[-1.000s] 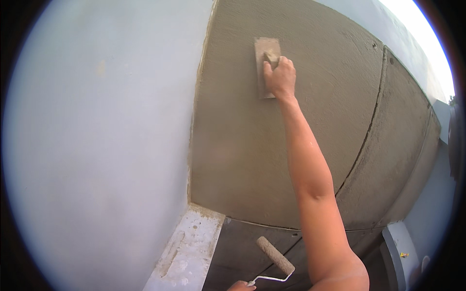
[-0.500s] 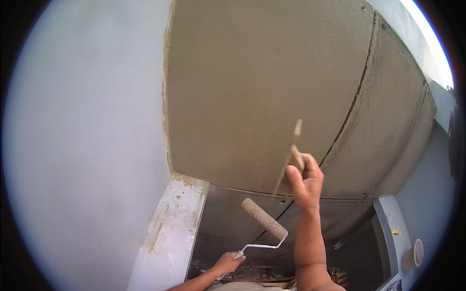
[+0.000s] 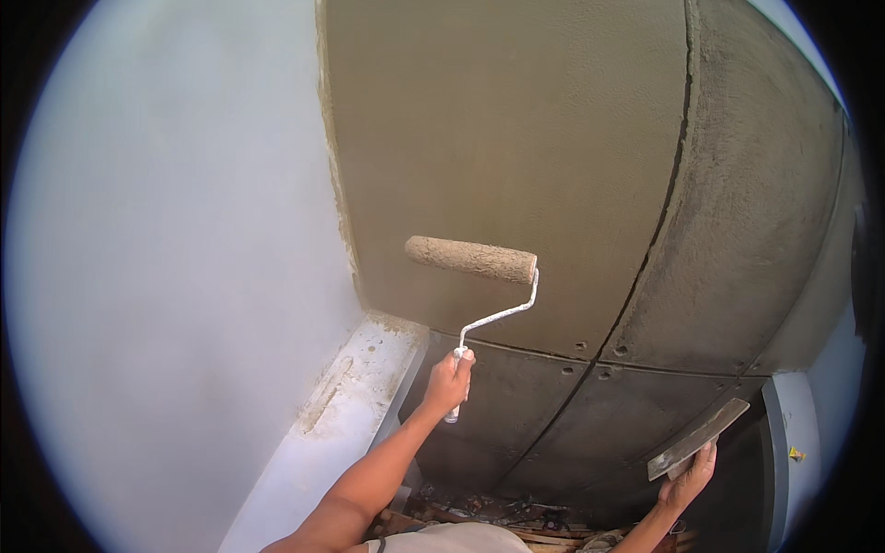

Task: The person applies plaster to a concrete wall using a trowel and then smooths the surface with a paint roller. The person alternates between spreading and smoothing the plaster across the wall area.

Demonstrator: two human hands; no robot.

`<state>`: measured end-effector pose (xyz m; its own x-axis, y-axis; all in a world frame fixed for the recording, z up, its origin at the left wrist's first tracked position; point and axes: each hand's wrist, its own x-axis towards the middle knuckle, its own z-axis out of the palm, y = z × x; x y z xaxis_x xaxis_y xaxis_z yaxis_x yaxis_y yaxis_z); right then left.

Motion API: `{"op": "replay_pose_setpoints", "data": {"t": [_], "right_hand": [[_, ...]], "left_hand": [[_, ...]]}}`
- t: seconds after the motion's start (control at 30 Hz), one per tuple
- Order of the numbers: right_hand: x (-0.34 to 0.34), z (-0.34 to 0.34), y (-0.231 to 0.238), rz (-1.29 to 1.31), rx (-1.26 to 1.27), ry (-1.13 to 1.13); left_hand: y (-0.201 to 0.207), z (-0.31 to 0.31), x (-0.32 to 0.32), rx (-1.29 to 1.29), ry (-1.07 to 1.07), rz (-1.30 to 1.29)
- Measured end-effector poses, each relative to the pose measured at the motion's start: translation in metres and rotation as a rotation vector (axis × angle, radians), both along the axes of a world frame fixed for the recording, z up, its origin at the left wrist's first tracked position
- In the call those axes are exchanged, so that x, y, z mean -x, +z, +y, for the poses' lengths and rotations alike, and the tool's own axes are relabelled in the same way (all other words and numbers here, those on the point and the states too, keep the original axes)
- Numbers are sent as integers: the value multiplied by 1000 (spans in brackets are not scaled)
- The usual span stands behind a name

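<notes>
My left hand [image 3: 449,382] grips the white handle of a paint roller [image 3: 472,259], raised in front of the wall. Its sleeve is coated with grey-brown material and lies almost level, the bent wire frame dropping from its right end. Behind it is the brown-grey plastered panel [image 3: 507,138]; whether the sleeve touches it I cannot tell. Lower right, my right hand [image 3: 691,474] is closed on a flat plastering trowel [image 3: 698,440]. The trowel's blade tilts up to the right and hides part of the fingers.
A smooth pale wall [image 3: 184,230] fills the left side. A stained white ledge [image 3: 355,382] juts out at its foot. Dark grooves with small holes divide the panels. Clutter and wooden pieces [image 3: 516,530] lie below, and a white post [image 3: 795,442] stands at right.
My left hand has lifted the roller up in front of the plastered panel. My right hand has come down and to the right with the trowel, away from the panel's middle.
</notes>
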<state>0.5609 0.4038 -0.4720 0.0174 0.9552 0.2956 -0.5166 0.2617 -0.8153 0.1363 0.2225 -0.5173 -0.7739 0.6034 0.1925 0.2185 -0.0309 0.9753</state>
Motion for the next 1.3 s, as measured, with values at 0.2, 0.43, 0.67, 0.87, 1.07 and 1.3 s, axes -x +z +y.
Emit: {"op": "replay_pose_setpoints", "data": {"t": [0.2, 0.43, 0.67, 0.87, 1.07, 1.3], "right_hand": [[-12, 19, -39, -102, 66, 84], [6, 17, -49, -42, 91, 119], [26, 33, -76, -65, 112, 249], [53, 38, -78, -79, 98, 272], [73, 33, -81, -45, 109, 354], [76, 34, -74, -92, 123, 386]], "left_hand": [[11, 50, 27, -10, 153, 73], [122, 74, 36, 19, 314, 272], [314, 77, 61, 87, 432, 500], [451, 76, 66, -4, 410, 538], [476, 76, 70, 10, 420, 567], [305, 71, 66, 85, 401, 511]]}}
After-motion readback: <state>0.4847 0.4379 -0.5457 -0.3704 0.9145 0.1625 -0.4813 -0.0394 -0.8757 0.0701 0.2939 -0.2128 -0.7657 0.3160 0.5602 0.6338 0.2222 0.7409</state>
